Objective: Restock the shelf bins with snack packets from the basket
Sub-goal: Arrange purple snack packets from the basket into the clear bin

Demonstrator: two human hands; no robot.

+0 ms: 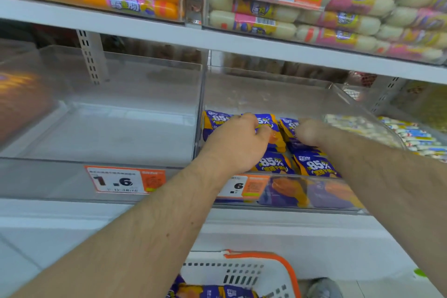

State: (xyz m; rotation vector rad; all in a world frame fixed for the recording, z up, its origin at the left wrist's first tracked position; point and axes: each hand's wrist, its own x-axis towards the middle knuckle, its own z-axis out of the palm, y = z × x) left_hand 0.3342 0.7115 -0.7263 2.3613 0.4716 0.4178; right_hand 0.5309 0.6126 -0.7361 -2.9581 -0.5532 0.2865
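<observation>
Both hands reach into the clear shelf bin [242, 94]: the left hand [238, 145] curls its fingers round a purple-and-yellow snack packet [271, 128] in the back row, while the right hand [308, 132] is curled among the packets beside it, its grip hidden from view. More packets [314, 164] lie along the bin's front. Below on the floor, the white basket [242, 271] with orange rim holds further packets.

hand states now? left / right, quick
Left hand: fingers curled on a purple snack packet in the clear bin.
Right hand: curled among the packets there; an actual grip cannot be told.
</observation>
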